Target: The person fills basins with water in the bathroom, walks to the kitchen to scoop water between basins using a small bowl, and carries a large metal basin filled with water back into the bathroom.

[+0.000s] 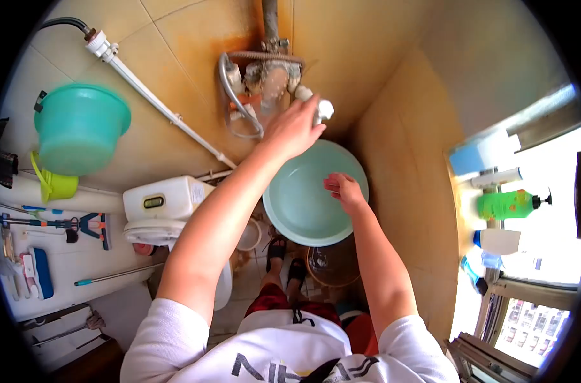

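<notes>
A person in a white T-shirt (290, 345) reaches out over a large pale-green basin (306, 214) in a stained, tiled washroom corner. The left hand (295, 129) is at a white tap (325, 112) just beyond the basin's far rim, its fingers and thumb clamped on the fitting. The right hand (345, 191) hangs over the right half of the basin, apart from its rim, with the fingers loosely bent and close side by side. Whether water lies in the basin cannot be told.

Beyond the basin and a little to its left, a grey hose (229, 102) loops beside a corroded pipe joint (274, 83). On the near side, a brown tub (325, 274) sits partly hidden beneath the basin's edge, near the person's dark sandals (276, 249). To the basin's left stands a white cistern (159, 203); farther left, a green bucket (79, 131) hangs on the wall above a small yellow-green pail (61, 186). A white pipe (146, 89) slants down the wall toward the basin. Well to the basin's right, a green pump bottle (504, 205) is among containers by a bright window.
</notes>
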A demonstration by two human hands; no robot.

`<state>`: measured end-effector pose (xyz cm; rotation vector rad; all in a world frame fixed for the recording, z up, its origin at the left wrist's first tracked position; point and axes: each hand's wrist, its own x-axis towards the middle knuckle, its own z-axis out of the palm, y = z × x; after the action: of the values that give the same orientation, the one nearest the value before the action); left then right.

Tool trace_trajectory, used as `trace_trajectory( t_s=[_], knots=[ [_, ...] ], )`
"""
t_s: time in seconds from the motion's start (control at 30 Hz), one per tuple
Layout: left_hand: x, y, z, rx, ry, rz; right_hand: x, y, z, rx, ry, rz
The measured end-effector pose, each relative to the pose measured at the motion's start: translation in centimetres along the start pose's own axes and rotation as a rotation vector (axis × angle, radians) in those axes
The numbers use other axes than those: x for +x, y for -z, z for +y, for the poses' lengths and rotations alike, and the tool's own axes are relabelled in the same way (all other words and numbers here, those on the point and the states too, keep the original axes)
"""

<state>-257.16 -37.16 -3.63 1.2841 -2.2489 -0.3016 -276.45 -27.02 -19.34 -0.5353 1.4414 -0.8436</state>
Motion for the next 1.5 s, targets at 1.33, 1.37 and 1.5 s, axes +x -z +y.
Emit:
trace_trajectory(
  t_s=[1.33,1.37,1.5],
  knots=[
    [-0.3,-22.6,-9.0,-1.382,1.077,-0.47,7.3,-2.5,-10.2,0.214,0.098,-0.071],
    [0.9,-22.6,-8.8,-1.331,0.98,-0.48,5.5,-2.8,-11.8,0.09,0.283,0.002],
    [3.8,-22.3,-6.6,-1.507,0.522,-0.237,-0.4,-5.5,-17.3,-0.627,0.876,0.143]
  ],
)
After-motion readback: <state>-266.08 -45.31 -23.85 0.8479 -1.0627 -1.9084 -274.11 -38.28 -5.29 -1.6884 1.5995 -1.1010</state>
